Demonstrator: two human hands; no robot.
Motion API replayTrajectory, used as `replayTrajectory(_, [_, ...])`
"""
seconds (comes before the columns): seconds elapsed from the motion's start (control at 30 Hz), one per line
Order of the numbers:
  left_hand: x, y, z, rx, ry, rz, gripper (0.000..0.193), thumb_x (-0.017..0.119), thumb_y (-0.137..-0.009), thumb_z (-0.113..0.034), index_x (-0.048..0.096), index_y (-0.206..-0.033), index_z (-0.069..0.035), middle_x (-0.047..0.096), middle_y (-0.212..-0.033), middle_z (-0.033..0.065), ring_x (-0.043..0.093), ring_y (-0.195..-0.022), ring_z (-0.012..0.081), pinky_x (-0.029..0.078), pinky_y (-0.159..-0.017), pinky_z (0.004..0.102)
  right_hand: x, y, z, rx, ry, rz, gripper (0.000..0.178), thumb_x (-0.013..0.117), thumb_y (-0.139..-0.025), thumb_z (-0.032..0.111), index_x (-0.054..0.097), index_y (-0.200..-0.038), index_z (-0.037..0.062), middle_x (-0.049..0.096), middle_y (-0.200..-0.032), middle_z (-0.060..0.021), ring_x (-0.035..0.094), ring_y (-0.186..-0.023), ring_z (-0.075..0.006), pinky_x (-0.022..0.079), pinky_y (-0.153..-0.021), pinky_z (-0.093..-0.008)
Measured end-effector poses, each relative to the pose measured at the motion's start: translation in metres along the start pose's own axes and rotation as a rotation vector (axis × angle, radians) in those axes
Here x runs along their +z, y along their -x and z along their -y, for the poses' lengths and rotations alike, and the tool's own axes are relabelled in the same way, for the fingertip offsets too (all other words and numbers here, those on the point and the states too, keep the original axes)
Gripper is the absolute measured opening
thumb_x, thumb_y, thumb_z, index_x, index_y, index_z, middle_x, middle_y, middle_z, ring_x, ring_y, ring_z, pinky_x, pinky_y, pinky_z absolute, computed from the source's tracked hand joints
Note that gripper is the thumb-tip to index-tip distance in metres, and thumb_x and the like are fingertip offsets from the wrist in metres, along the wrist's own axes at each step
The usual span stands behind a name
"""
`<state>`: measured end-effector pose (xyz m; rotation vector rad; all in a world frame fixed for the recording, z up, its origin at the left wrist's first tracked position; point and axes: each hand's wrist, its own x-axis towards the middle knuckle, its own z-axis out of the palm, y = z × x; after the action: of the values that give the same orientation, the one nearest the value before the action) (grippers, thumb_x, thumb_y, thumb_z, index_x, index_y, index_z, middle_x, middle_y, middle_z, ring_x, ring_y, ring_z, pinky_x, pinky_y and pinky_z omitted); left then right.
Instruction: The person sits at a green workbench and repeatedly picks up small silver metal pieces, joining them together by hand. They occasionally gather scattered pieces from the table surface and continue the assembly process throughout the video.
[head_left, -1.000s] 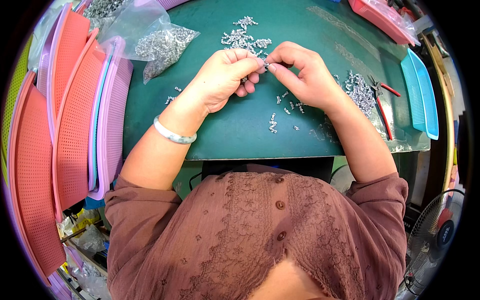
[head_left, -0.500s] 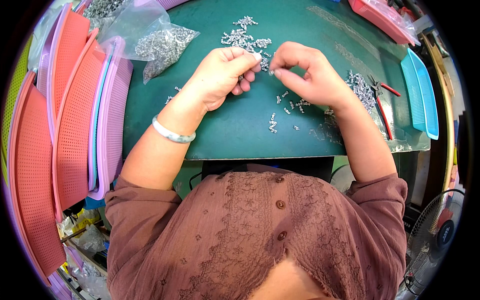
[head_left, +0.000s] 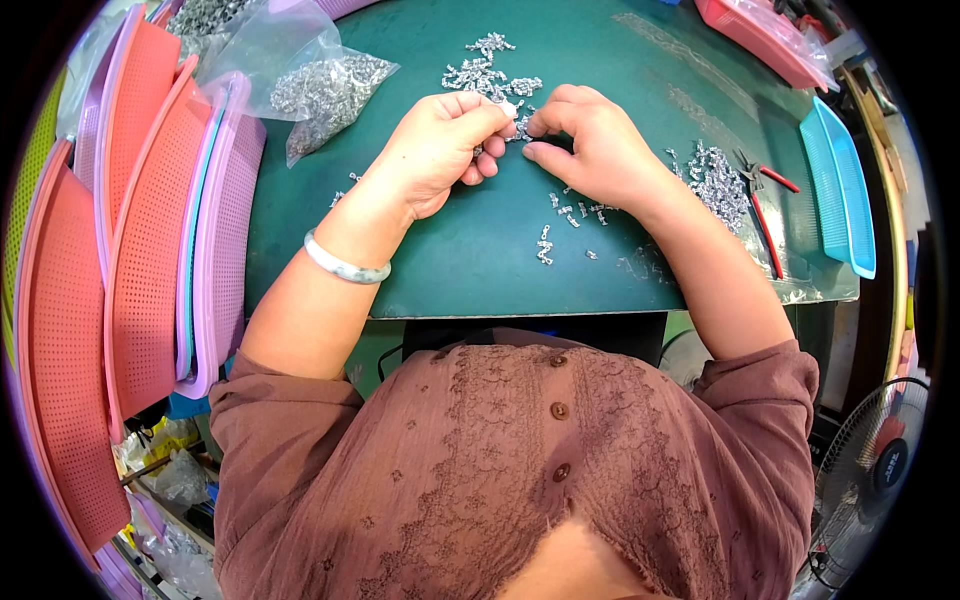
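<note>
Both my hands are raised over the green tabletop [head_left: 450,270], their fingertips close together. My left hand [head_left: 450,145] is closed, thumb pressed to the forefinger, with small silvery metal pieces partly showing among its curled fingers. Thumb and forefinger of my right hand [head_left: 600,145] close on something tiny beside the left fingertips; the fingers hide most of it. Just beyond the hands lies a loose heap of small metal pieces [head_left: 478,76]. Several scattered pieces [head_left: 545,245] lie nearer me, and another pile [head_left: 718,185] sits right of my right wrist.
Red-handled pliers [head_left: 766,225] lie beside the right pile, near a light blue basket [head_left: 838,190]. A clear bag of metal pieces [head_left: 330,95] rests at the back left. Stacked perforated baskets [head_left: 140,250] line the left edge. A pink tray [head_left: 765,40] stands back right; a fan [head_left: 870,480] is lower right.
My right hand has moved slightly left, bringing its fingertips closer to the left hand's. The left hand has barely shifted.
</note>
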<state>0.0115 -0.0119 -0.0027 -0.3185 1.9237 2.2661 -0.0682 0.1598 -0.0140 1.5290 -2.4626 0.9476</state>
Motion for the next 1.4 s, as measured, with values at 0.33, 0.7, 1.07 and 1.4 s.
replayTrajectory(0.33, [0.0,0.0,0.001,-0.008,-0.013,0.001,0.017,0.056,-0.086,-0.02,0.059,-0.077,-0.006,0.053,-0.063,-0.0014,0.048,-0.05,0.0048,0.035,-0.042,0.0165,0.002,-0.001,-0.001,0.005,-0.076,-0.045,0.006,0.062,-0.072,0.01,0.061,-0.074,0.0039,0.057,-0.075,-0.009,0.055,-0.078,-0.0278,0.045,-0.069,-0.0363])
replayTrajectory(0.7, [0.002,0.002,-0.001,-0.021,0.009,0.07,0.013,0.057,-0.083,-0.016,0.059,-0.08,-0.004,0.055,-0.067,0.0005,0.05,-0.053,0.0065,0.038,-0.044,0.0177,-0.008,0.0,0.008,-0.135,-0.189,-0.156,0.007,0.061,-0.073,0.005,0.06,-0.08,0.0033,0.058,-0.078,-0.0091,0.056,-0.076,-0.0264,0.046,-0.067,-0.0338])
replayTrajectory(1.07, [0.003,0.001,0.002,0.046,-0.031,0.051,0.011,0.057,-0.086,-0.015,0.06,-0.081,-0.005,0.055,-0.065,-0.0017,0.049,-0.052,0.0041,0.037,-0.044,0.0155,-0.014,0.005,0.007,0.155,-0.454,0.027,0.014,0.059,-0.081,0.011,0.061,-0.086,-0.0017,0.058,-0.078,-0.0084,0.054,-0.068,-0.013,0.045,-0.062,-0.0258])
replayTrajectory(1.4, [0.007,0.004,0.001,0.096,-0.104,0.01,0.008,0.062,-0.083,-0.013,0.06,-0.083,-0.005,0.054,-0.066,-0.0033,0.049,-0.053,0.0034,0.036,-0.045,0.0148,-0.017,0.005,0.013,0.188,-0.477,0.039,0.013,0.06,-0.08,0.01,0.061,-0.084,-0.0025,0.058,-0.077,-0.0066,0.053,-0.068,-0.0107,0.045,-0.062,-0.0248])
